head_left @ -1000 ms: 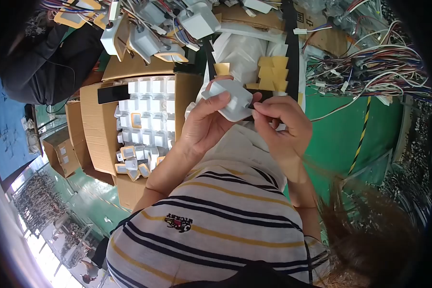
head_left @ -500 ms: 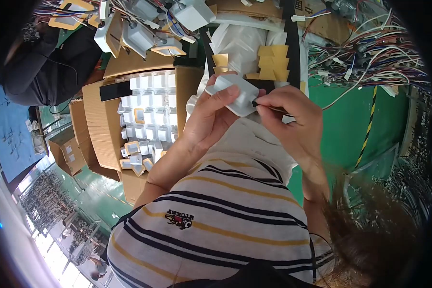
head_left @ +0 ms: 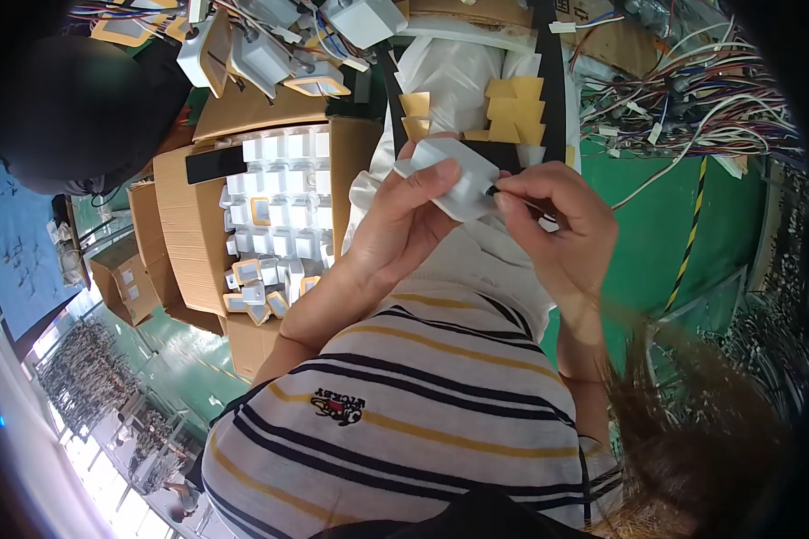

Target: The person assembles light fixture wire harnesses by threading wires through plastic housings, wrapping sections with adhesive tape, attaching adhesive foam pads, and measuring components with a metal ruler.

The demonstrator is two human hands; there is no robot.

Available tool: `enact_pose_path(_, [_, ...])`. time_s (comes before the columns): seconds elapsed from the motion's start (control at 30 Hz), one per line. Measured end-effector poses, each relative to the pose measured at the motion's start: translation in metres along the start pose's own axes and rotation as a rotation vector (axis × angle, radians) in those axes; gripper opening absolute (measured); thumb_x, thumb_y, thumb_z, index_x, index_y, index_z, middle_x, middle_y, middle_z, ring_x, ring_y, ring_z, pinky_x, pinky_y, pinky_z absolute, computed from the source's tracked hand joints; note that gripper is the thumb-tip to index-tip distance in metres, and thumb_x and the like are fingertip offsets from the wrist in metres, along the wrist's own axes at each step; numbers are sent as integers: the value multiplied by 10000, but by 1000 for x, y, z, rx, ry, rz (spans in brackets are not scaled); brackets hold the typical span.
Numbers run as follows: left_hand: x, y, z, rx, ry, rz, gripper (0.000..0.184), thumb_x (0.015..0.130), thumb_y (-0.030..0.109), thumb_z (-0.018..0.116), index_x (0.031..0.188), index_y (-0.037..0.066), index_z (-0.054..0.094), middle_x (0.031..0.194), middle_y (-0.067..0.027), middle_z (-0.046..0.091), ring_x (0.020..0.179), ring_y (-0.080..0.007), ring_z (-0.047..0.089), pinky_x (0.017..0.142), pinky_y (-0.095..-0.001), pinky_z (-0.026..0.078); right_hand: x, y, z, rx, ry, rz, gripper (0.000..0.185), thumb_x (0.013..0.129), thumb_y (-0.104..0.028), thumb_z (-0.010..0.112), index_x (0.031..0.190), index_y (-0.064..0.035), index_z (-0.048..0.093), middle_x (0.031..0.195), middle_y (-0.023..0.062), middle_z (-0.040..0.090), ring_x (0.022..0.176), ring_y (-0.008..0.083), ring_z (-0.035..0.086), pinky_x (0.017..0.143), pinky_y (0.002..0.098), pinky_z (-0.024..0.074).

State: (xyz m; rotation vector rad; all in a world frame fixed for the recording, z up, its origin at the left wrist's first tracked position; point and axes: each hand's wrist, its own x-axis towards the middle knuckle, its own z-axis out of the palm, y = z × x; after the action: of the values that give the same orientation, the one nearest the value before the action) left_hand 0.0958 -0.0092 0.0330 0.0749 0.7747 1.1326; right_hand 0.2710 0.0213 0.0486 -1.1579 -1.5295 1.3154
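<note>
My left hand (head_left: 404, 211) is closed around a white plastic housing (head_left: 463, 184), thumb across its upper face. At the right side of the housing, my right hand (head_left: 562, 225) pinches a cable by its small black end (head_left: 493, 190), which touches or enters the housing; how deep it sits I cannot tell. The pale cable (head_left: 647, 182) trails from behind my right hand toward the wire bundle on the right. Yellow-tan pieces with zigzag edges (head_left: 515, 106) lie in two rows just beyond my hands.
To the left, an open cardboard box (head_left: 189, 234) holds several rows of white housings (head_left: 288, 216). Wired housings (head_left: 261, 63) are heaped at the top left. A bundle of loose wires (head_left: 683, 112) lies at upper right. A person in dark clothing (head_left: 81, 117) is at far left.
Both my hands have shifted slightly right with the housing and cable end, keeping their holds. The person at far left has leaned further into view.
</note>
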Motion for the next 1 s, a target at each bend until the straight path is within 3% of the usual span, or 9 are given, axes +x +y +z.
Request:
enact_pose_path(0.2, [0,-4,3,36,74,131,425,913,118,634,1238,95,361,1131,-111,547,1055,-235,600,938,-402,508,-1,4,9,-222,90,-173,243,759,64,715,975,-42,689,806,71,615,644,155,602,566,258,483])
enact_pose_path(0.3, [3,-7,2,94,131,172,426,909,132,647,1226,86,366,1115,-106,545,1008,-214,603,888,-392,527,-1,1,2,-264,-66,-221,299,816,75,660,1096,-29,668,850,81,627,713,147,603,646,240,486])
enact_pose_path(0.37, [2,-9,5,177,174,114,400,911,157,655,1200,70,392,1110,-100,541,983,-189,596,858,-376,530,0,1,7,-359,0,-186,317,833,73,634,1128,-41,662,847,84,631,741,162,627,667,258,499])
enact_pose_path(0.47, [16,-16,-26,741,81,362,326,952,297,606,1095,22,504,1010,-94,572,932,-141,580,800,-324,524,0,9,9,-499,65,-244,359,813,66,631,1139,-78,668,838,83,635,742,206,627,642,311,499])
enact_pose_path(0.57, [25,2,-47,988,-15,377,478,975,453,519,993,-18,599,866,-75,591,862,-105,560,734,-270,494,5,14,8,-507,38,-299,363,838,78,605,1164,-74,651,826,79,630,784,194,644,682,301,517])
enact_pose_path(0.6, [28,-11,-42,902,53,536,613,974,548,449,1007,-36,632,781,-66,600,740,-115,555,637,-270,469,7,14,8,-490,14,-308,356,858,85,589,1178,-63,640,822,79,628,808,178,655,711,284,528])
enact_pose_path(0.7, [15,-5,-24,920,214,330,620,973,547,455,1017,-43,641,737,-54,603,644,-124,528,574,-307,445,10,-1,9,-367,-41,-161,303,867,78,580,1144,-39,623,932,110,601,837,207,652,710,291,545])
enact_pose_path(0.87, [22,4,-16,1207,186,394,607,982,520,444,921,-44,660,603,-123,562,555,-208,559,549,-359,444,12,12,9,-342,-157,-137,188,888,-24,558,1070,-3,604,1205,138,498,900,247,595,734,331,524])
enact_pose_path(1.0, [27,4,-7,1385,192,396,626,995,512,397,878,-46,656,592,-192,546,542,-341,550,554,-402,443,18,23,8,-927,-208,-355,159,852,-93,579,979,-4,612,1275,124,482,1007,269,570,780,352,511])
